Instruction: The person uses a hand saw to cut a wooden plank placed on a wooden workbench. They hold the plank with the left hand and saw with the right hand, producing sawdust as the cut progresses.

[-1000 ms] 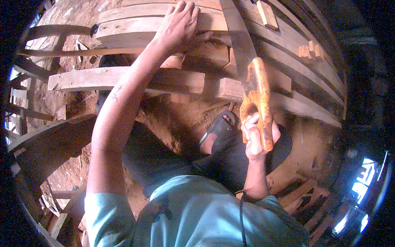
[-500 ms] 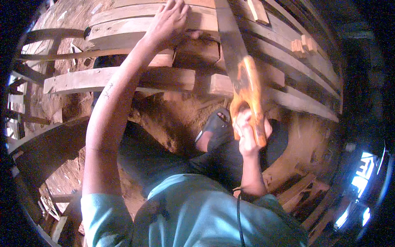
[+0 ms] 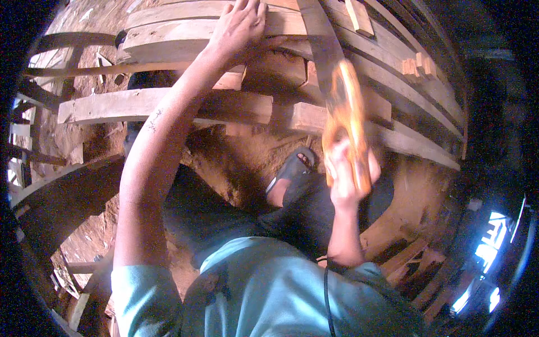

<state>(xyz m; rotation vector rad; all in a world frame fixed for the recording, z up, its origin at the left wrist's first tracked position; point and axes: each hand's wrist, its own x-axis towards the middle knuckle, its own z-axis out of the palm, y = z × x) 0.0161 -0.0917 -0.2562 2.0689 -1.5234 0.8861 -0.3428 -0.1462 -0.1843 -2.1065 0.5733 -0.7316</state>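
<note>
- Handsaw (image 3: pixel 347 90) slants across several planks (image 3: pixel 387 73), right hand (image 3: pixel 343 180) closed around its orange handle (image 3: pixel 352 121).
- Left hand (image 3: pixel 240 28) lies half-open over a plank (image 3: pixel 168 35).
- Small wood blocks (image 3: pixel 418 67) sit right of the blade (image 3: pixel 321 45).
- Left forearm (image 3: pixel 163 129) hides part of a nearer beam (image 3: pixel 112 106).

The right grip (image 3: pixel 345 181) holds an orange-handled saw (image 3: pixel 349 104).

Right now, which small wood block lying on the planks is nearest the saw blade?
The lone longer block, just right of the saw blade; the smaller blocks sit clustered farther right.
</note>
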